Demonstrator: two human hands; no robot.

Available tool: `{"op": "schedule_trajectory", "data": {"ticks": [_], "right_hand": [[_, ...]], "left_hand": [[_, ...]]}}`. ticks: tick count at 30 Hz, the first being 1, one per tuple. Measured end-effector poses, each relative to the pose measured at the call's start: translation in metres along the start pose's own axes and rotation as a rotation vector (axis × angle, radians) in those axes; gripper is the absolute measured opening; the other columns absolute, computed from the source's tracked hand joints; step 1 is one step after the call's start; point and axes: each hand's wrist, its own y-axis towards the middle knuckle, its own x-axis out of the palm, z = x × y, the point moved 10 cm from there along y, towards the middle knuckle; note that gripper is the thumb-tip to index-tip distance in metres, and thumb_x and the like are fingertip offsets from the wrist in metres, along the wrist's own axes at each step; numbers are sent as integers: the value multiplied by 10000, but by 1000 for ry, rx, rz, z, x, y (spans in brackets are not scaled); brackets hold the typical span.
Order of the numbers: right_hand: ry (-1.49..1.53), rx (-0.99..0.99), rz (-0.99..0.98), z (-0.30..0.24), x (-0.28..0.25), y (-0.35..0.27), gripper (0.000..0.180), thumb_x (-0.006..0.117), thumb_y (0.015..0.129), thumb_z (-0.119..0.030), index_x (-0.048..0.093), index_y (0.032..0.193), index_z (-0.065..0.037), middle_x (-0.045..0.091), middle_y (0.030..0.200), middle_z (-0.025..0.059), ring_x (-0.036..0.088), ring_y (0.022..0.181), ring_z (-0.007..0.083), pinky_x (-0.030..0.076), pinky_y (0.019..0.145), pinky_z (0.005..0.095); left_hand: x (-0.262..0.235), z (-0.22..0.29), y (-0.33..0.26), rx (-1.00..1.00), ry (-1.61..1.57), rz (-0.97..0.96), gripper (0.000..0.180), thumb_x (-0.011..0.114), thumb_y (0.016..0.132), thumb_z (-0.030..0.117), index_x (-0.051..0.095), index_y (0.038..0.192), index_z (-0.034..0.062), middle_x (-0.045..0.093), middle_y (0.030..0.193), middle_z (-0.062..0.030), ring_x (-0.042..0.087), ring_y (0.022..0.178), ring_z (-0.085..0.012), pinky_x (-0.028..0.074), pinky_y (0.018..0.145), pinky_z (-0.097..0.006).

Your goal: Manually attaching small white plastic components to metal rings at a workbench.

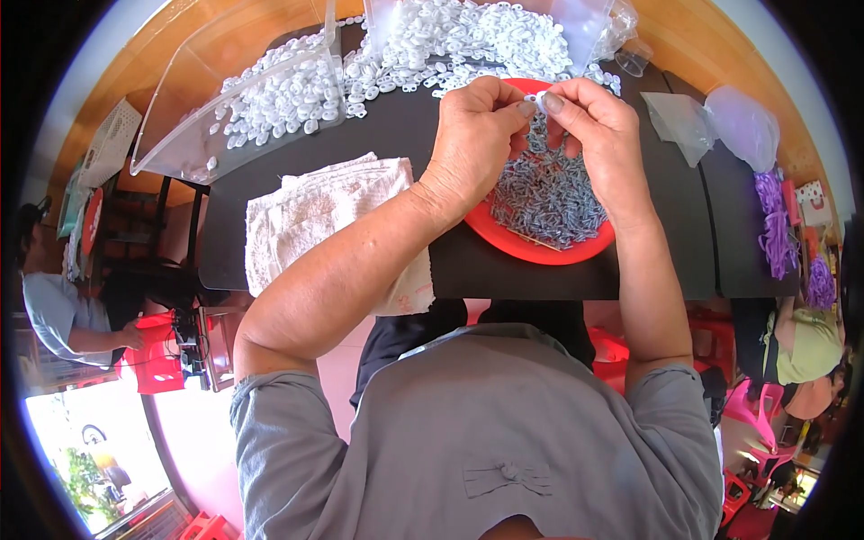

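Over the far part of a red plate [526, 255], my two hands meet fingertip to fingertip. A small white plastic piece [540, 101] shows between the thumbs and forefingers. My left hand [481, 130] pinches it from the left, and my right hand [596, 121] pinches it from the right. Fingers cover most of the piece, so whether a screw sits in it cannot be seen. Beneath the hands, many small grey screws [549, 202] fill the plate. White oval plastic pieces [477, 36] like the held one lie heaped beyond it.
A clear plastic bin [180, 144] with more white pieces lies at the far left. Left of the plate rests a folded cloth [315, 216] on the black table [666, 216]. Plastic bags [679, 124] and purple ties [774, 216] are at right. Other people [67, 301] sit farther off.
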Motion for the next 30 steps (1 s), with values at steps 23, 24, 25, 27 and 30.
{"op": "schedule_trajectory", "data": {"ticks": [23,24,25,27,30], "right_hand": [[110,69,1,7,2,-1,143,611,913,-161,651,886,-26,563,662,-16,518,583,45,317,488,185],[128,91,2,9,1,-1,150,612,912,-168,648,885,-25,563,661,-17,517,579,43,316,488,183],[122,81,11,8,-2,0,150,612,912,-168,648,885,-25,563,661,-17,517,579,43,316,488,183],[83,97,27,10,-12,2,168,615,911,-185,646,879,-23,565,658,-20,512,575,39,318,488,186],[-80,103,72,1,-40,7,159,607,911,-184,638,872,-33,558,664,-22,496,562,43,329,495,196]], "left_hand": [[5,-3,2,20,63,-60,126,619,905,97,610,886,-27,600,712,-41,569,606,-111,468,559,-245],[6,-3,1,27,62,-65,126,619,905,97,610,886,-27,600,712,-41,569,606,-111,468,559,-245],[6,-1,2,14,11,-56,120,633,885,88,612,867,-29,590,692,-35,550,583,-102,456,531,-242],[8,4,4,8,-46,-59,115,647,865,79,614,848,-30,580,672,-29,532,559,-92,445,504,-240],[-3,1,5,-19,-68,-27,146,664,860,117,623,862,-23,586,677,-29,528,558,-93,445,521,-237]]}}
